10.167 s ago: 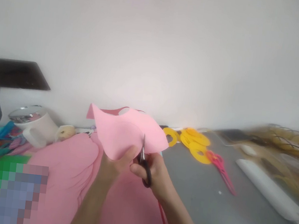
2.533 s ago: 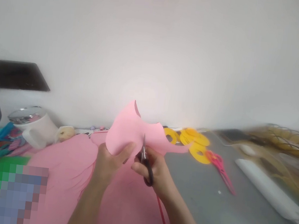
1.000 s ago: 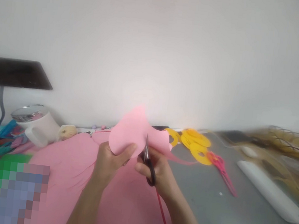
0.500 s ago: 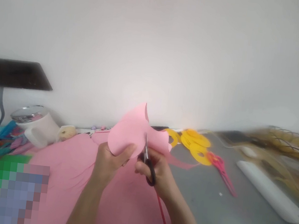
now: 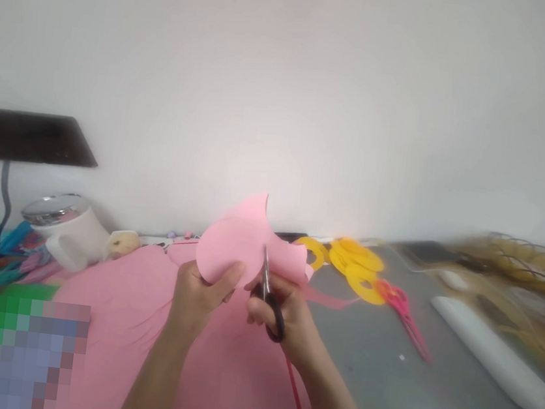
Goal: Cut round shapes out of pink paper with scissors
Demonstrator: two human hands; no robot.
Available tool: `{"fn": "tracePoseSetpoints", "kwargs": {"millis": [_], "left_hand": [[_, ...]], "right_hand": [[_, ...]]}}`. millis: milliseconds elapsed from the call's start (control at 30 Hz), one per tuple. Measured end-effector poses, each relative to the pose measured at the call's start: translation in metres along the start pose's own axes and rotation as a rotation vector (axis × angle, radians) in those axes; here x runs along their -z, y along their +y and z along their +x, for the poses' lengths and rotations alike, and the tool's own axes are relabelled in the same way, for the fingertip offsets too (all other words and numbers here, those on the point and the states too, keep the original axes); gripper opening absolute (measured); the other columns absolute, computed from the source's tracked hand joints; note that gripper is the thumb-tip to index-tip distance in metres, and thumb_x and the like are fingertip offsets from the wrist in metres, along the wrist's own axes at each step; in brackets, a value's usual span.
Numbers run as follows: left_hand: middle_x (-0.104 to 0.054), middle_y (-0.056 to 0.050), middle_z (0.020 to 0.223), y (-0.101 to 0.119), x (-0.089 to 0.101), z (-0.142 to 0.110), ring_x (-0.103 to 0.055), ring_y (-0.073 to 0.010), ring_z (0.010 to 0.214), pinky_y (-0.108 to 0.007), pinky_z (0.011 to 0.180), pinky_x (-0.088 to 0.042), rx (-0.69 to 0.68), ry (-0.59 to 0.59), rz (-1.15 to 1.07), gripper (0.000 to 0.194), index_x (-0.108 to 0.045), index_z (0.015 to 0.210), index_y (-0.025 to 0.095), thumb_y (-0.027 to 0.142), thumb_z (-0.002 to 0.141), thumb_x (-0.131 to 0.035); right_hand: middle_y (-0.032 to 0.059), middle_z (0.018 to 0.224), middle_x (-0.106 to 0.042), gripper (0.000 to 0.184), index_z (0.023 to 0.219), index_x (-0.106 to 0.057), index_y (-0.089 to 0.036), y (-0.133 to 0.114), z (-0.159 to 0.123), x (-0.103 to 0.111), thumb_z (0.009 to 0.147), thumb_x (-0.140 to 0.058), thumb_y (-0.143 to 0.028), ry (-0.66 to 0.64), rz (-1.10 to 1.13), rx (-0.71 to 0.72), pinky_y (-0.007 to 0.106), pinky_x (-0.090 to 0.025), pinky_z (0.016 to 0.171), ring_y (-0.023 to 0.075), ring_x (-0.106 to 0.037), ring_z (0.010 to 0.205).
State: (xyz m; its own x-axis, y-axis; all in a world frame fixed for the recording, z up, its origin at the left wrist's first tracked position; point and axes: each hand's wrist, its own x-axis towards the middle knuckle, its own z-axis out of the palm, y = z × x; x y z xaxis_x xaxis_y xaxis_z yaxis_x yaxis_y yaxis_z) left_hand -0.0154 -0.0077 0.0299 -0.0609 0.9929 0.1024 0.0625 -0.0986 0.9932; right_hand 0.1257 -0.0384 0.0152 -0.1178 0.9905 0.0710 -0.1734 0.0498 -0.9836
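Pink paper [image 5: 231, 246] with a rounded left edge is pinched in my left hand [image 5: 198, 294], thumb on top. My right hand [image 5: 287, 311] grips scissors with black handles [image 5: 275, 316], their blades at the paper's right side. Part of the paper curls up to a point, and another part rolls away to the right behind the blades. A thin pink strip [image 5: 333, 299] trails from it to the right. More pink paper [image 5: 228, 377] lies beneath my hands, and a pile of cut pink pieces [image 5: 115, 291] spreads to the left.
Yellow paper rings [image 5: 357, 260] and pink-handled scissors [image 5: 405, 315] lie on the grey surface to the right. Beyond them are a long white object [image 5: 491, 354] and a wire basket [image 5: 537, 254]. A white mug [image 5: 79, 235] and a lamp-like black panel [image 5: 29, 137] stand left.
The pink paper's raised tip sits slightly lower, and the scissors have shifted a little along its edge. Both hands keep their hold.
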Motion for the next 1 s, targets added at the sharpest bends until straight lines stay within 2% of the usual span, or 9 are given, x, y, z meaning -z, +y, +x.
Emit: {"fn": "tracePoseSetpoints", "kwargs": {"millis": [267,433,567,667,767,1000], "left_hand": [[-0.044,0.003,0.038,0.0,0.001,0.0,-0.04,-0.0097,0.039,-0.025,0.041,-0.032,-0.042,-0.021,-0.043,0.04,-0.045,0.039,0.018,0.03,0.065,-0.073],[-0.043,0.003,0.038,0.0,-0.004,-0.002,-0.037,-0.0083,0.037,-0.025,0.039,-0.03,-0.077,-0.031,-0.126,0.041,-0.046,0.04,0.018,0.033,0.069,-0.07],[-0.042,0.003,0.036,0.005,-0.008,-0.006,-0.037,-0.0083,0.035,-0.024,0.037,-0.03,0.036,0.024,-0.044,0.041,-0.046,0.041,0.018,0.038,0.067,-0.072],[-0.039,0.005,0.034,0.013,-0.01,-0.01,-0.035,-0.0075,0.033,-0.024,0.035,-0.028,0.121,0.061,0.012,0.04,-0.045,0.04,0.019,0.036,0.059,-0.075],[-0.036,0.006,0.034,0.021,-0.01,-0.014,-0.034,-0.0071,0.034,-0.024,0.036,-0.027,0.122,0.053,0.014,0.04,-0.042,0.04,0.02,0.034,0.061,-0.073],[-0.036,0.005,0.035,0.026,-0.009,-0.018,-0.033,-0.0069,0.036,-0.025,0.038,-0.028,0.092,0.023,0.031,0.041,-0.04,0.04,0.02,0.036,0.065,-0.068]], "right_hand": [[-0.0056,0.051,-0.053,0.013,0.074,-0.06,-0.017,-0.002,0.0,0.0,0.066,-0.069,-0.023,0.006,0.001,0.003,0.022,-0.043,0.049,0.0097,-0.049,0.048],[-0.0051,0.052,-0.052,0.023,0.075,-0.059,-0.018,-0.002,0.0,-0.003,0.064,-0.075,-0.03,0.007,0.011,-0.009,0.023,-0.043,0.049,0.0102,-0.048,0.048],[-0.004,0.056,-0.052,0.028,0.073,-0.058,-0.018,-0.001,0.0,-0.005,0.065,-0.077,-0.037,-0.022,0.008,0.004,0.025,-0.042,0.051,0.0116,-0.047,0.052],[-0.0043,0.057,-0.048,0.029,0.073,-0.059,-0.017,-0.002,0.001,-0.003,0.068,-0.076,-0.04,-0.02,-0.03,0.059,0.024,-0.036,0.051,0.0111,-0.042,0.054],[-0.0033,0.061,-0.048,0.031,0.077,-0.059,-0.018,-0.003,0.001,-0.001,0.07,-0.075,-0.043,-0.034,-0.035,0.092,0.025,-0.033,0.051,0.0115,-0.039,0.056],[-0.0023,0.058,-0.048,0.039,0.078,-0.058,-0.019,-0.006,0.0,-0.002,0.068,-0.075,-0.053,-0.033,-0.065,0.083,0.027,-0.037,0.052,0.0143,-0.043,0.057]]}}
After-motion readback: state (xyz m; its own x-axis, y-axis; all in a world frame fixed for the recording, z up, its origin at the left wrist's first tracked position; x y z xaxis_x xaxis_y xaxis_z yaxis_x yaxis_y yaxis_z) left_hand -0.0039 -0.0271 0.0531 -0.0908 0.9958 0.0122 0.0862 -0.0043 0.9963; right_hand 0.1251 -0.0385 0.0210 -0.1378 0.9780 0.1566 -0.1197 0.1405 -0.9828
